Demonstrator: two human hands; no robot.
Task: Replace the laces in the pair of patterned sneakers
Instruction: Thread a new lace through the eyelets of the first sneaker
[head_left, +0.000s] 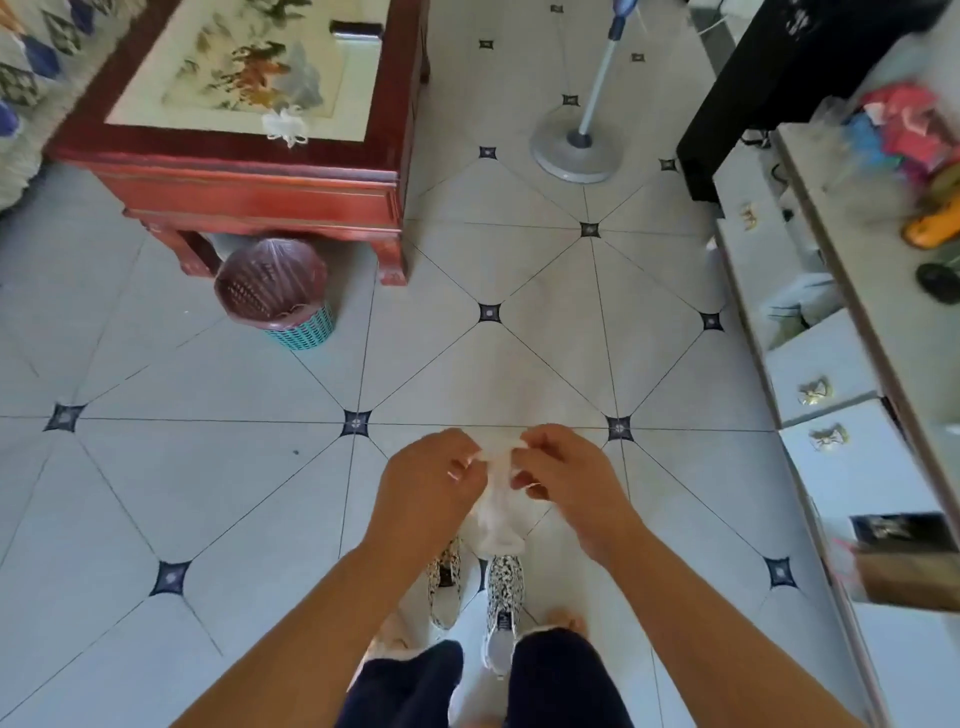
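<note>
Pinching the mouth of a white bag (498, 501) with left hand (426, 483) and right hand (569, 478), fingers curled on it, just above the patterned sneakers (504, 582) on the floor (208, 467). Probably unpacking fresh laces; next, needs pulling that mouth apart gently.

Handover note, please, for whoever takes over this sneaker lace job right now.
Left hand and right hand: fingers of both pinch the top of a white bag, held above the shoes.
Patterned sneakers lie side by side on the tiled floor at the person's feet, untouched.
Done: nothing visible on them.
Left: probably open the bag, then relace both.
</note>
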